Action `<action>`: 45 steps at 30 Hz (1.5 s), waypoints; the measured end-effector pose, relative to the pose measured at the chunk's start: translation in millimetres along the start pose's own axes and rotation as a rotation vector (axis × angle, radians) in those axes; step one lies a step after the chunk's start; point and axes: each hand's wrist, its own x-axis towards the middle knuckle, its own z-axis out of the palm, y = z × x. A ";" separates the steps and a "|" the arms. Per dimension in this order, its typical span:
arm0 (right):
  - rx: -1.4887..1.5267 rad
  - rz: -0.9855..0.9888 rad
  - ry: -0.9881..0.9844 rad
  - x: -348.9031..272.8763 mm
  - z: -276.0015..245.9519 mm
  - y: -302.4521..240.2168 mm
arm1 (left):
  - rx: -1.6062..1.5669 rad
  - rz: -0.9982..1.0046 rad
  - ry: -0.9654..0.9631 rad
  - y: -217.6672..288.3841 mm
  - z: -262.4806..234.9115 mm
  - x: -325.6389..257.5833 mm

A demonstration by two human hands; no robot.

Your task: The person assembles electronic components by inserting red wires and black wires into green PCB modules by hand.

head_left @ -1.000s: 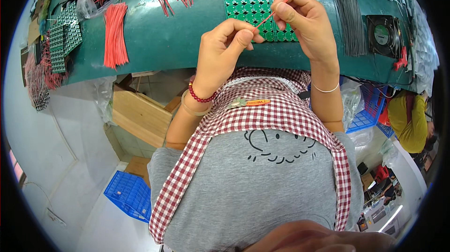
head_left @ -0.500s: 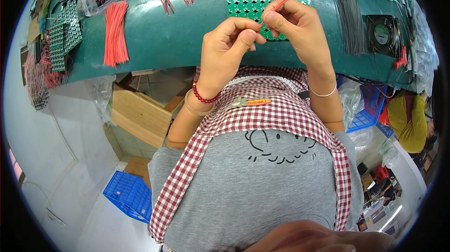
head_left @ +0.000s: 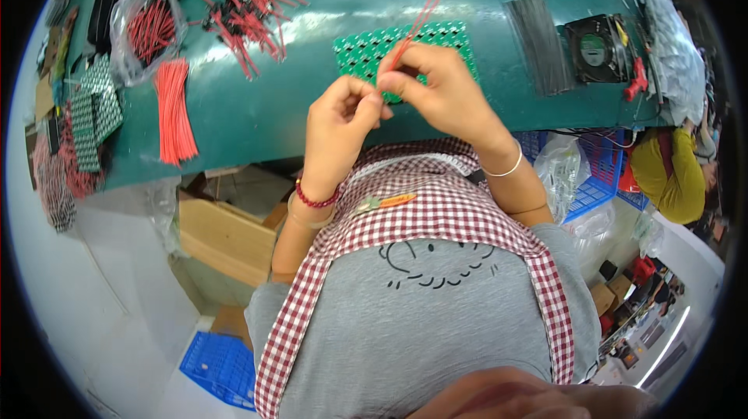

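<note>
Just above the near edge of the green table, my two hands meet at their fingertips. My right hand (head_left: 440,92) is closed in a pinch on a few thin red wires (head_left: 430,6), which run up and away past the far edge of the picture. My left hand (head_left: 339,127) is also closed, thumb against forefinger, at the near ends of these wires; the very tips are hidden by the fingers. Beneath and behind my hands lies a panel of round green circuit boards (head_left: 354,49), partly covered by my right hand.
To the left lie a bundle of red wires (head_left: 174,111), a loose pile of red wires with black ends (head_left: 253,10) and a clear bag of wires (head_left: 149,29). More green boards (head_left: 97,100) are at the far left. Dark wires (head_left: 538,49) and a black fan (head_left: 598,49) lie right.
The view has shifted, so the table and hands appear lower and further left. Both hands stay together at the wire ends, and the red wires stand more steeply.
</note>
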 end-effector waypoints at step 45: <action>-0.922 -0.002 -0.323 -6.9 -1.5 28.5 | 1.318 0.041 0.664 8.8 -142.0 68.2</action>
